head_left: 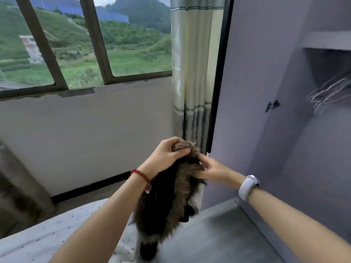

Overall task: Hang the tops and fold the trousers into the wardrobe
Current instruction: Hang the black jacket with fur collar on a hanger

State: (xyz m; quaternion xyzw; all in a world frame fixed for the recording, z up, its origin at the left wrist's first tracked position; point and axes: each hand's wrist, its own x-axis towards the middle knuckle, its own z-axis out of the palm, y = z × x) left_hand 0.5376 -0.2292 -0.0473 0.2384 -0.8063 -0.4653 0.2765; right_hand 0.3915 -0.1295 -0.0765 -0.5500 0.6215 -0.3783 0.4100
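Observation:
A dark brown furry top (167, 202) hangs in the air in front of me, above the edge of the bed. My left hand (167, 154), with a red bead bracelet on the wrist, grips its top end from above. My right hand (210, 168), with a white band on the wrist, pinches the fur just to the right. The open wardrobe (284, 130) stands at the right. Several empty wire hangers (328, 92) hang blurred inside it under a shelf.
A bed with a white dotted sheet (47, 236) lies at the lower left. The wardrobe door (247, 73) stands open beside a striped curtain (193, 73). A window (85, 44) fills the upper left. Grey floor (218, 234) lies between the bed and the wardrobe.

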